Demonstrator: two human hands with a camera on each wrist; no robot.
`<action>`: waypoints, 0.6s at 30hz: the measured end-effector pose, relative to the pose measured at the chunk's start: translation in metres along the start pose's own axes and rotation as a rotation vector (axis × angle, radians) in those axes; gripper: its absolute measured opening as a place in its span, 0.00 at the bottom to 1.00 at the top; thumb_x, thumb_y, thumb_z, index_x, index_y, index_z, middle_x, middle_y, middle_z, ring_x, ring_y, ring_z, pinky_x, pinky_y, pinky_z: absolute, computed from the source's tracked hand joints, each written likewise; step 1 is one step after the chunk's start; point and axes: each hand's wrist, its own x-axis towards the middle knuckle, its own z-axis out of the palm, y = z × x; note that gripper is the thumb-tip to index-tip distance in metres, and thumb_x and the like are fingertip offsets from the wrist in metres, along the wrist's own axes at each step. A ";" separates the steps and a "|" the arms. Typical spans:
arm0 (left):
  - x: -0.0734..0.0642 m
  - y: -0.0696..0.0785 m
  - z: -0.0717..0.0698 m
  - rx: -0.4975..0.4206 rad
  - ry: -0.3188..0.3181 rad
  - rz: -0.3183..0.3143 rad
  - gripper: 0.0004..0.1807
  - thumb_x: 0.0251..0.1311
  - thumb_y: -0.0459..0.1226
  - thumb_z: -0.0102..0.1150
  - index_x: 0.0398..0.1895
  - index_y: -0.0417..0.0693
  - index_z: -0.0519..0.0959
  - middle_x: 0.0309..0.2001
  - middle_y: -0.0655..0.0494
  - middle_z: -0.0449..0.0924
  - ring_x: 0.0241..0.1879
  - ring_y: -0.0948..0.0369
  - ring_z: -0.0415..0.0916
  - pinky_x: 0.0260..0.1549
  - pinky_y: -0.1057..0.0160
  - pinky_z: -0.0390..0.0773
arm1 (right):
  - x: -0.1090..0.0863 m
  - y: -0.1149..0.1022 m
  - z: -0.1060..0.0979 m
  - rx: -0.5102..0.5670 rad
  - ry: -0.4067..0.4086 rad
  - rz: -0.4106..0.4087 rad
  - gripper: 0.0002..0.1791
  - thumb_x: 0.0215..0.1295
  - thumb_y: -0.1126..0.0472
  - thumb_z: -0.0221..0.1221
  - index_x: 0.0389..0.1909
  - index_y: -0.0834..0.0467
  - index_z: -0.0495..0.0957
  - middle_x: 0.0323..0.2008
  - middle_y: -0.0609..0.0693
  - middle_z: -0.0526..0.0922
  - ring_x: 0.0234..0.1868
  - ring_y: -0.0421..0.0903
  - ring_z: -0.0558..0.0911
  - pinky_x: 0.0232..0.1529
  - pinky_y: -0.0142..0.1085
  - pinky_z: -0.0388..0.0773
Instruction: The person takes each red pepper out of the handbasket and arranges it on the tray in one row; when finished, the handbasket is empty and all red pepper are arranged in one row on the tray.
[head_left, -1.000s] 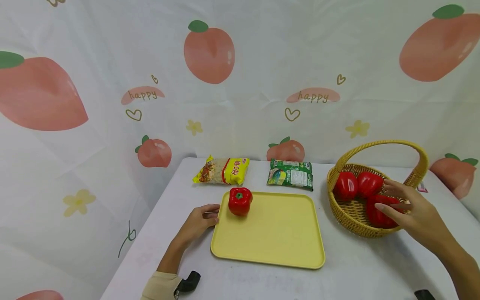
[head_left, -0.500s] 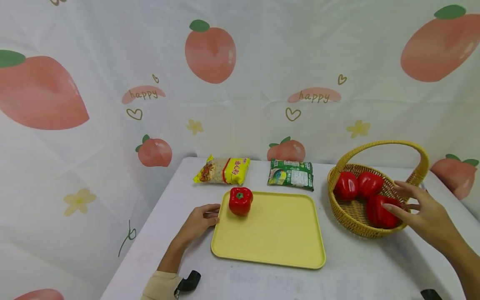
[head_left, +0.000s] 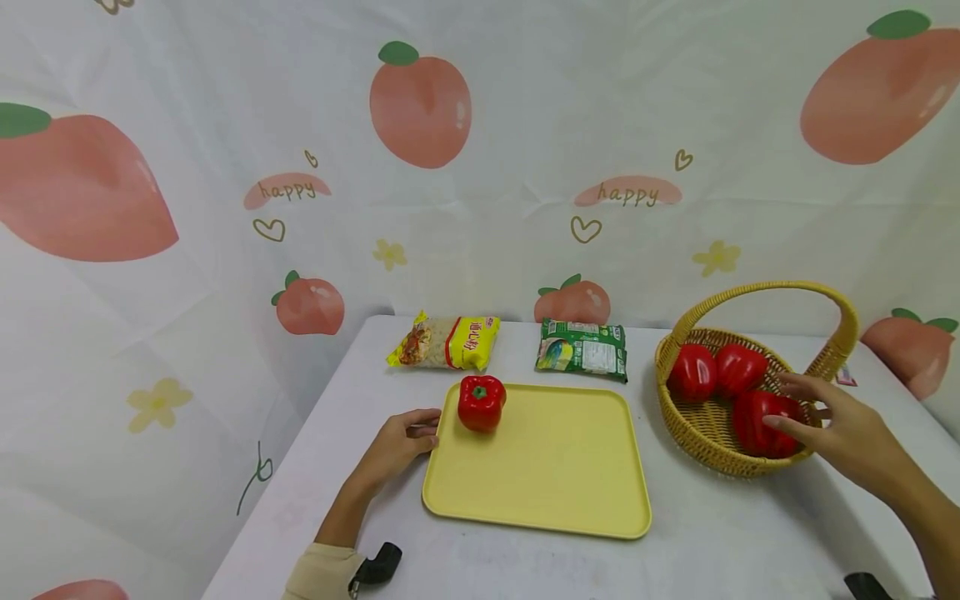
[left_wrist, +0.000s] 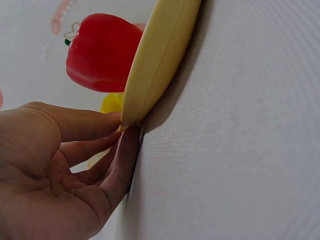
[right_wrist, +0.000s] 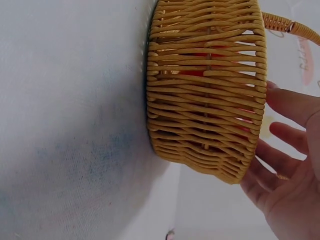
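At right of frame, the right hand (head_left: 847,429), loosely open with nothing gripped, hung at the rim of the wicker basket (head_left: 693,435) by the nearest red bell pepper (head_left: 756,423) inside, where a snagged finger might tip it, while the left hand (head_left: 397,442), centre-left, pinched the yellow tray (head_left: 555,467).

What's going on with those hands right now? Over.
Left hand holds tray, one pepper aboard. Right hand at basket, thumb by nearest pepper inside. Handle stands close to that hand, possibly in the way.
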 end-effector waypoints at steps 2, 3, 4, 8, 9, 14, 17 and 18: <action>0.000 0.000 0.000 -0.003 0.001 0.001 0.24 0.67 0.26 0.64 0.67 0.35 0.79 0.59 0.46 0.86 0.55 0.55 0.85 0.56 0.55 0.85 | 0.001 0.001 0.000 -0.011 -0.021 0.000 0.42 0.70 0.47 0.69 0.72 0.72 0.67 0.64 0.80 0.72 0.55 0.79 0.74 0.47 0.74 0.78; 0.000 0.000 0.000 -0.004 0.002 0.001 0.24 0.67 0.26 0.64 0.67 0.35 0.79 0.59 0.46 0.86 0.55 0.54 0.85 0.56 0.55 0.85 | 0.001 0.001 0.000 -0.019 -0.031 0.002 0.42 0.70 0.46 0.69 0.72 0.72 0.67 0.65 0.81 0.71 0.56 0.80 0.73 0.48 0.76 0.76; 0.000 0.000 0.000 -0.005 0.003 0.001 0.24 0.67 0.26 0.64 0.67 0.35 0.79 0.59 0.46 0.86 0.55 0.54 0.85 0.56 0.55 0.85 | 0.001 0.002 0.000 -0.022 -0.043 0.004 0.42 0.70 0.46 0.69 0.72 0.71 0.67 0.65 0.82 0.70 0.57 0.81 0.72 0.49 0.77 0.74; 0.000 0.000 0.000 -0.012 0.000 0.000 0.24 0.68 0.26 0.64 0.67 0.35 0.79 0.59 0.46 0.86 0.55 0.54 0.85 0.56 0.56 0.85 | 0.003 0.004 -0.001 -0.031 -0.062 -0.001 0.42 0.70 0.47 0.70 0.72 0.70 0.68 0.66 0.83 0.68 0.60 0.83 0.70 0.51 0.79 0.70; 0.000 -0.001 0.001 -0.013 -0.001 0.000 0.24 0.68 0.26 0.64 0.68 0.35 0.79 0.59 0.46 0.86 0.55 0.54 0.85 0.56 0.56 0.85 | 0.003 0.004 0.000 -0.032 -0.059 -0.008 0.41 0.69 0.48 0.71 0.72 0.70 0.69 0.65 0.82 0.69 0.59 0.83 0.70 0.51 0.79 0.71; 0.000 -0.001 0.001 -0.014 -0.001 -0.001 0.24 0.68 0.26 0.64 0.68 0.35 0.79 0.59 0.46 0.86 0.55 0.55 0.85 0.55 0.56 0.85 | 0.003 0.003 0.002 -0.024 -0.048 -0.033 0.40 0.66 0.51 0.73 0.70 0.70 0.70 0.63 0.81 0.71 0.56 0.80 0.74 0.49 0.76 0.76; 0.000 -0.001 0.001 -0.010 -0.001 0.001 0.24 0.68 0.26 0.64 0.68 0.35 0.79 0.59 0.46 0.86 0.55 0.55 0.85 0.56 0.56 0.85 | 0.004 0.003 0.002 -0.029 -0.057 -0.030 0.42 0.66 0.51 0.73 0.70 0.72 0.69 0.64 0.82 0.70 0.59 0.80 0.71 0.52 0.78 0.72; 0.000 -0.001 0.001 -0.008 0.000 0.001 0.24 0.68 0.26 0.64 0.68 0.35 0.79 0.59 0.46 0.86 0.55 0.55 0.85 0.56 0.56 0.85 | 0.005 0.003 0.002 -0.034 -0.067 -0.023 0.43 0.66 0.50 0.73 0.71 0.74 0.68 0.64 0.83 0.69 0.60 0.81 0.69 0.53 0.79 0.70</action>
